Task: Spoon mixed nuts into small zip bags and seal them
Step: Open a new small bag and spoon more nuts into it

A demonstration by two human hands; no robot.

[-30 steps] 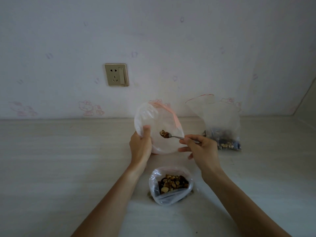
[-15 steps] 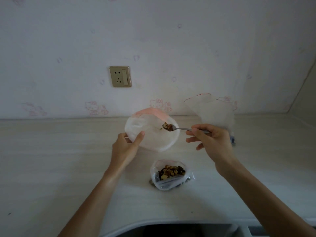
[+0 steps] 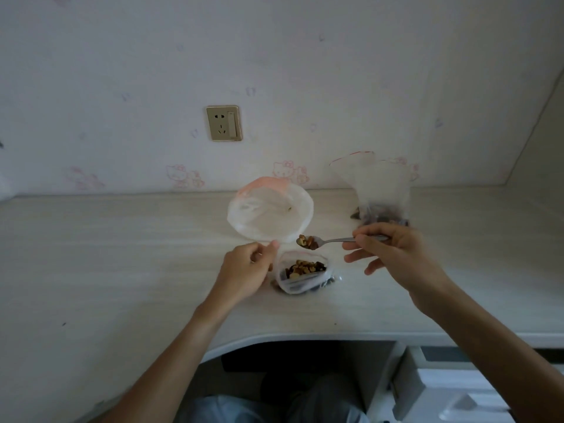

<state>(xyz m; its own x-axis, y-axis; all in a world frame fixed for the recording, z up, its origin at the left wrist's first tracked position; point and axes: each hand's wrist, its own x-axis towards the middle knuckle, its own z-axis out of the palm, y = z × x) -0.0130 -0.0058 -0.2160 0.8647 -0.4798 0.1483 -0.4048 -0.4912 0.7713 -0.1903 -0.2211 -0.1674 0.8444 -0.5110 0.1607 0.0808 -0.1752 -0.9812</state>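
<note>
Against the pale counter [image 3: 122, 254], right hand [image 3: 393, 254] pinches a loaded spoon [image 3: 323, 241] above the nut bag [image 3: 300, 274]; left hand [image 3: 244, 270] pinches the limp empty bag [image 3: 268, 213], so nuts may spill.

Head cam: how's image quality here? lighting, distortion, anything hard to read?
Head view: dim, flat light with soft shadows and no glare; wide-angle bend curves the desk edge and tilts the wall. The spoon of nuts in the right hand is fairly sharp. The clear empty zip bag held by the left hand washes into the pale desk; the big bag's contents read dark.
</note>
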